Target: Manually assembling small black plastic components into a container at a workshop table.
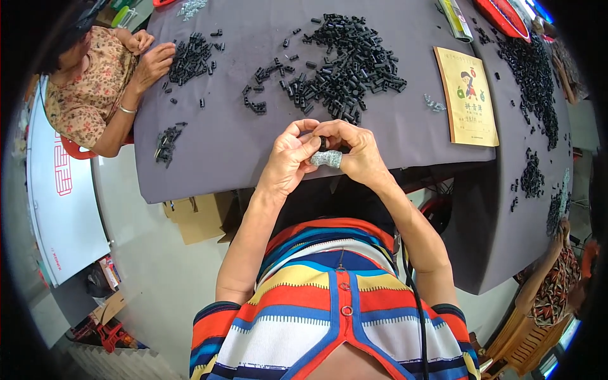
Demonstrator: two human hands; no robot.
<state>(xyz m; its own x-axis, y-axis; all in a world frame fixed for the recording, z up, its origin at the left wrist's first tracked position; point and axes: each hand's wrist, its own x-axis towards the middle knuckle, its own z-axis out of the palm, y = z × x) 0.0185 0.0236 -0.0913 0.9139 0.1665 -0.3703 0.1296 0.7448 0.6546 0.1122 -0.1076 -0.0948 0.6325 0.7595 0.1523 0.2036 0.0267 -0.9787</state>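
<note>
Black part (323,143) between both hands' fingertips.
Left hand (288,155) and right hand (364,157) pinch nearly closed around it, silvery wrap (325,158) just below; a light, square grip should serve best; pile (348,66) beyond.

The only view looks down from the person's head, facing ahead across the bench (209,136). The striped shirt (380,304) is nearest, at the bottom. The left hand (288,159) and right hand (363,158) are near the middle. Straight edges bend toward the sides.
</note>
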